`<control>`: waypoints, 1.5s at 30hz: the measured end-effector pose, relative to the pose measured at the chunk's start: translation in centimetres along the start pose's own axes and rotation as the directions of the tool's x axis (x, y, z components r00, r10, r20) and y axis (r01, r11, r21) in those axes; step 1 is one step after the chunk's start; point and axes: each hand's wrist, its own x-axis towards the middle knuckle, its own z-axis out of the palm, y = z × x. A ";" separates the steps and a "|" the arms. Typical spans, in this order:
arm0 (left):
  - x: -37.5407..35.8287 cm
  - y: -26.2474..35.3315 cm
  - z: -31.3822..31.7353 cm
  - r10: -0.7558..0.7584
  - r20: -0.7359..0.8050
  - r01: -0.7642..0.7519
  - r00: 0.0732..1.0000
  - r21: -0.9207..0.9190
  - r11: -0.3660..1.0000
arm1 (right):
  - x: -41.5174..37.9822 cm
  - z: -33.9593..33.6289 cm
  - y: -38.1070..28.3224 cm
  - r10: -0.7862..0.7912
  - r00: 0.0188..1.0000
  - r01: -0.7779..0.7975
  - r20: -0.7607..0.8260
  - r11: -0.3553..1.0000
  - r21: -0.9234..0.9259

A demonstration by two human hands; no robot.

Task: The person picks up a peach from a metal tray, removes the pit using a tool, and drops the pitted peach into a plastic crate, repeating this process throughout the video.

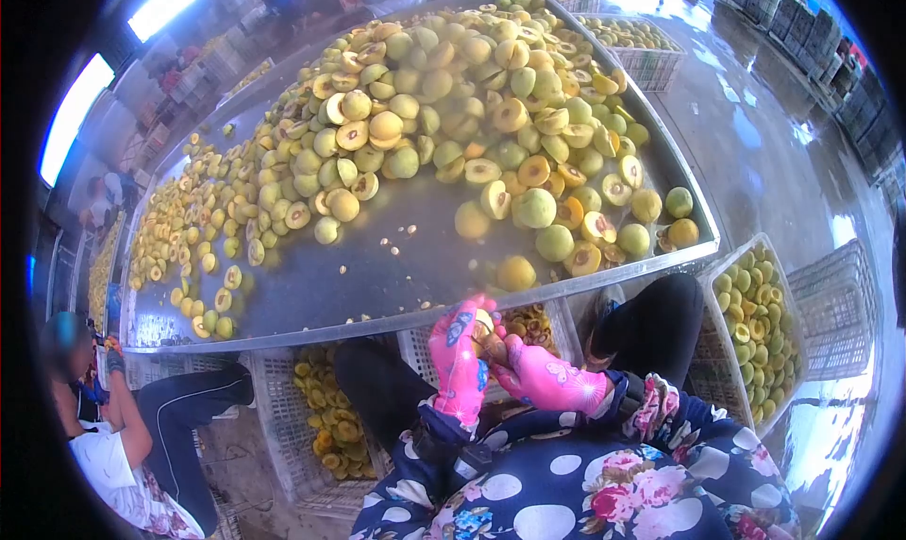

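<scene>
Both my hands wear pink patterned gloves and meet just below the table's near edge. My left hand (458,362) is closed around a small yellowish piece of fruit (484,321), which looks like part of a peach. My right hand (557,381) is closed close beside it, around a brownish thing (494,347) whose kind I cannot make out. Below my hands stands a crate (415,349) with cut fruit pieces (530,327). On the metal table (415,271) lies a big heap of yellow-green peaches (377,129), many halved with pits showing.
Loose pits (394,243) dot the tabletop. A crate (283,427) of peach halves stands left of my legs, another full crate (797,351) to the right, beside an upright grey crate (835,304). A co-worker (113,446) sits at left. The floor (755,153) looks wet.
</scene>
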 end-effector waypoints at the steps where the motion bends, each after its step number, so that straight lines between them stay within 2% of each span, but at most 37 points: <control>1: 0.0 0.0 -0.1 0.007 -0.014 -0.006 1.000 0.021 1.000 | 0.3 -0.1 -0.2 -0.010 0.999 0.012 0.050 0.999 -0.040; 2: 0.1 0.0 -0.1 0.014 -0.026 -0.013 1.000 0.042 0.999 | 0.4 -0.6 -0.4 0.091 0.972 -0.103 0.215 0.994 0.047; 4: 0.3 -0.2 -0.1 0.017 -0.077 -0.013 0.997 0.058 0.998 | 1.0 -2.1 -1.5 0.221 0.908 -0.294 0.355 0.941 0.168; 6: 0.4 -0.3 -0.2 0.022 -0.108 -0.016 0.994 0.055 0.998 | 1.2 -2.6 -1.9 0.323 0.894 -0.411 0.310 0.866 0.284; 9: 0.7 -0.5 -0.5 0.030 -0.122 -0.024 0.992 0.054 0.998 | 1.6 -1.7 -1.3 0.193 0.940 -0.263 0.283 0.936 0.234; 12: 1.0 -0.4 -1.0 0.030 -0.111 -0.020 0.993 0.099 0.995 | 1.9 -2.0 -1.9 0.284 0.929 -0.365 0.237 0.808 0.462; 15: 1.0 -0.2 -1.2 0.024 -0.053 -0.018 0.998 0.100 0.995 | 2.2 -2.5 -1.5 0.241 0.931 -0.346 0.275 0.825 0.447; 18: 1.0 -0.1 -2.1 -0.003 0.037 -0.001 0.999 0.109 0.994 | 2.6 -4.4 -2.0 0.292 0.780 -0.616 0.553 0.509 0.601; 21: 1.1 -0.2 -2.7 -0.057 0.097 0.045 0.994 0.120 0.992 | 2.5 -5.8 -1.6 0.120 0.687 -0.727 0.717 0.122 0.676; 24: 1.1 0.4 -3.1 -0.166 0.149 0.144 0.975 0.148 0.978 | 2.1 -5.3 -0.6 -0.006 0.618 -0.786 0.786 -0.046 0.617; 27: 0.8 1.3 -2.6 -0.214 0.208 0.183 0.954 0.159 0.970 | 2.0 -5.2 -1.1 -0.107 0.608 -0.792 0.786 -0.139 0.594; 29: 0.9 1.2 -2.7 -0.195 0.220 0.163 0.956 0.153 0.975 | 1.9 -5.8 -1.8 -0.065 0.624 -0.773 0.779 -0.200 0.603; 32: 1.4 -0.3 -3.0 -0.109 0.281 0.146 0.954 -0.115 0.983 | 1.8 -5.7 -2.1 -0.068 0.660 -0.731 0.748 -0.284 0.620; 36: 1.4 -0.8 -2.7 -0.073 0.272 0.105 0.960 -0.104 0.989 | 1.2 -5.4 -1.9 -0.080 0.710 -0.684 0.699 -0.312 0.659; 41: 1.9 -1.3 -2.8 -0.002 0.343 0.062 0.939 -0.163 0.985 | 1.3 -5.1 -2.4 -0.094 0.728 -0.624 0.679 -0.501 0.600; 42: 1.8 -1.2 -2.6 -0.020 0.304 0.075 0.953 -0.171 0.982 | 1.3 -4.9 -2.5 -0.093 0.738 -0.601 0.668 -0.541 0.588; 45: 1.7 -0.7 -1.5 -0.068 0.165 0.101 0.984 -0.203 0.974 | 1.1 -5.6 -2.9 -0.070 0.805 -0.536 0.590 -0.514 0.670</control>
